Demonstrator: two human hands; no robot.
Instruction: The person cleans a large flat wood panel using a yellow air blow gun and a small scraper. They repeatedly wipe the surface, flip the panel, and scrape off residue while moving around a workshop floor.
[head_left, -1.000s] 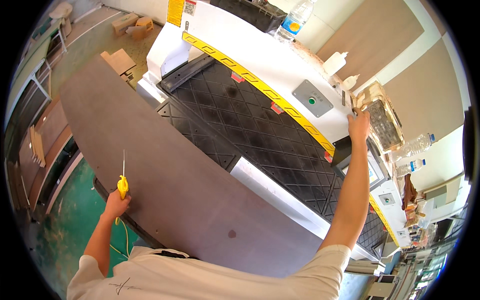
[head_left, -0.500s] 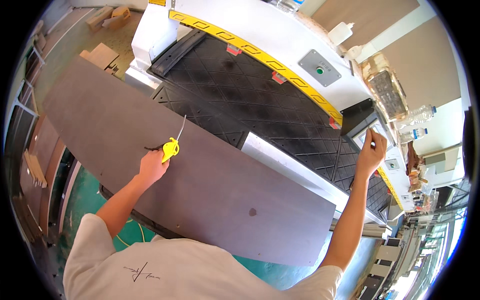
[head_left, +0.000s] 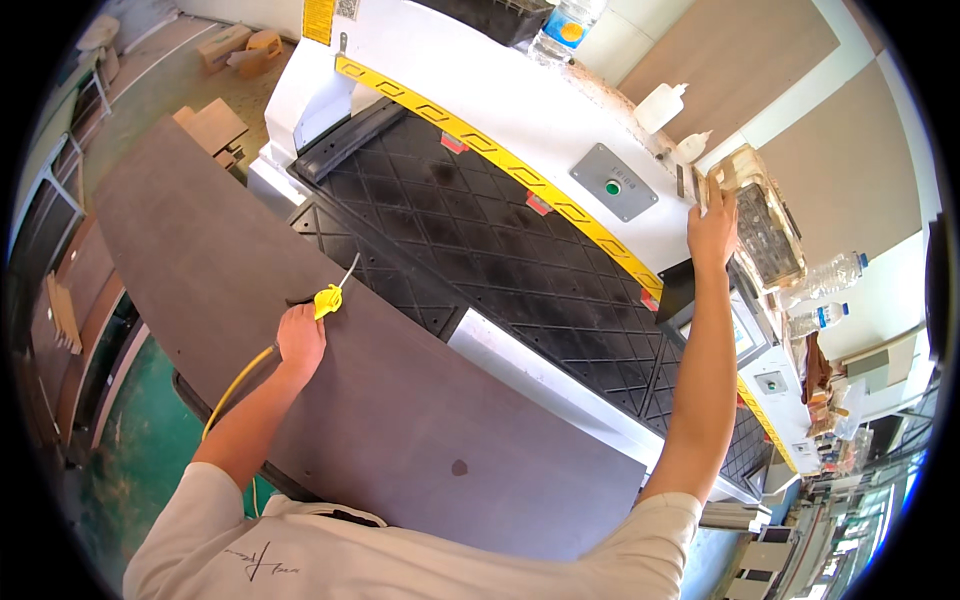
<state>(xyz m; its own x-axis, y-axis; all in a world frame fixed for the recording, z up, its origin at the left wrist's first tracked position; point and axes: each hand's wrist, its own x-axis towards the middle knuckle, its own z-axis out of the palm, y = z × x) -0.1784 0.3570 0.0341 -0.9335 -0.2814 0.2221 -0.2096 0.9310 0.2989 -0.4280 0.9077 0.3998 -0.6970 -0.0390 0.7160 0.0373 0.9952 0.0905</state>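
My left hand (head_left: 301, 338) is closed around a yellow air blow gun (head_left: 327, 301) with a thin metal nozzle. A yellow hose (head_left: 238, 388) runs from it past my left forearm. The nozzle points away from me, above the far edge of a large dark brown panel (head_left: 370, 390). My right hand (head_left: 712, 232) is stretched out to the white machine's top ledge, fingers apart, at the near corner of a dusty plastic-covered box (head_left: 770, 235). Whether the fingertips touch the box is hard to make out.
Beyond the panel lies the machine's black ribbed bed (head_left: 470, 215), under a yellow-edged white beam (head_left: 480, 75) with a green button (head_left: 613, 187). A tilted screen (head_left: 745, 330) sits below my right arm. Bottles (head_left: 658, 107) line the ledge. Wood pieces (head_left: 212, 125) lie at far left.
My right hand has moved from beside the screen up and away to the dusty box, its fingers loosening. My left hand still holds the blow gun, shifted slightly. The view has shifted a little.
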